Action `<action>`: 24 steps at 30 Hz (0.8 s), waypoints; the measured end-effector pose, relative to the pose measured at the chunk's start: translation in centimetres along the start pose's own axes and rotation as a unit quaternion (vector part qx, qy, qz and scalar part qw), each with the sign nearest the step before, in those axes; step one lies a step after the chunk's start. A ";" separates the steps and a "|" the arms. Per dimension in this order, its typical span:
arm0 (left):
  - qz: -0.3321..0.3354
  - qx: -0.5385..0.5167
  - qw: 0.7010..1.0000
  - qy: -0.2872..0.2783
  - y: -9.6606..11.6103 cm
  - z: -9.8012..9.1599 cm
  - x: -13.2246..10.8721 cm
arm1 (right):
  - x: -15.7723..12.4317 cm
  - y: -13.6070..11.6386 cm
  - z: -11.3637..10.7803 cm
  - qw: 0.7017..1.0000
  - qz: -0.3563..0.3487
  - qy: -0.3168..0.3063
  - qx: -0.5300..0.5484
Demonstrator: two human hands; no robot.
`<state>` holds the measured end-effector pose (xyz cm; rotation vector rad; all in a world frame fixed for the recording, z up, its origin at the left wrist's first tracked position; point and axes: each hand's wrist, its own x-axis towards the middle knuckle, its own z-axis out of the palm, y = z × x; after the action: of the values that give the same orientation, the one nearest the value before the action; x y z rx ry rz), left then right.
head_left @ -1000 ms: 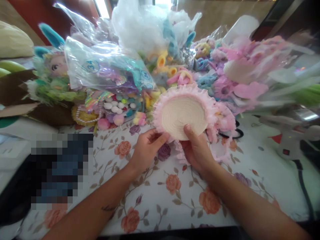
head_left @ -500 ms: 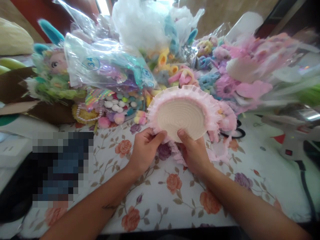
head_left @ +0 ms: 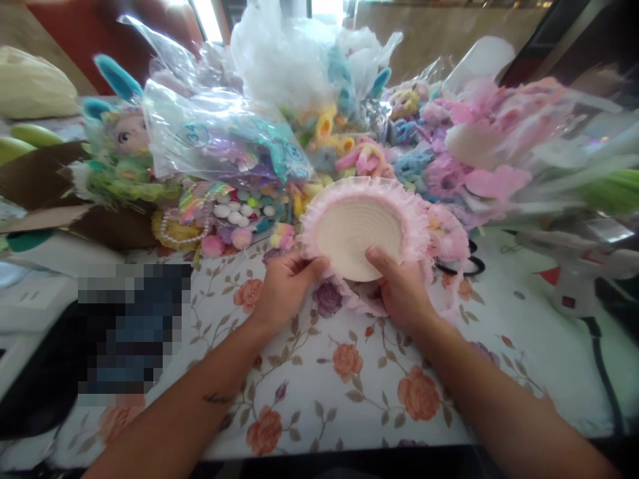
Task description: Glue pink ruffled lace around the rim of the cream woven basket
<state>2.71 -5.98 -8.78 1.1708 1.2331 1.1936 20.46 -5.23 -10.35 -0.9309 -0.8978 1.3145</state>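
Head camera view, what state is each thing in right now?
Left hand: pinching the pink ruffle
Right hand: gripping the woven disc
Woven disc: held tilted, face toward the camera
Pink ruffle: pleated, along the disc's far edge
Cardboard box: open
Plastic bag marked 34: filled
Glue gun: upright; on or off, cannot tell

Disc (head_left: 352, 229) above tablecloth (head_left: 312, 379), plastic bag (head_left: 214, 136) behind left, glue gun (head_left: 574, 276) right, box (head_left: 40, 176) far left

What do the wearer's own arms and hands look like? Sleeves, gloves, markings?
Left hand and right hand: no gloves, rings or watch visible. Both forearms bare, no sleeves in view. Left forearm carries a thin, dark, script-like mark, unreadable.
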 end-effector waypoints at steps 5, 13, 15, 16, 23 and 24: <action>0.011 -0.005 1.000 -0.004 -0.6 -0.1 0.5 | -0.1 0.5 0.2 1.000 -0.003 0.008 0.030; -0.023 -0.029 0.999 -0.022 -0.2 0.7 0.3 | -0.1 0.7 0.3 0.997 0.044 0.040 0.055; -0.030 -0.022 0.999 -0.017 -0.2 0.8 0.2 | -0.1 0.9 0.2 0.997 0.040 0.040 0.047; -0.030 -0.021 0.999 -0.014 -0.2 0.9 0.1 | -0.1 1.0 0.2 0.998 0.038 0.037 0.041; -0.028 -0.030 0.999 -0.006 0.1 1.0 -0.2 | -0.8 1.2 0.3 0.999 0.040 0.021 0.014; -0.025 -0.028 0.999 -0.006 0.2 1.0 -0.2 | -1.0 1.2 0.5 0.998 0.049 0.019 0.021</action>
<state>3.71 -6.21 -8.53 1.0987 1.2068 1.1753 19.53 -6.15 -11.25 -0.9739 -0.7996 1.3892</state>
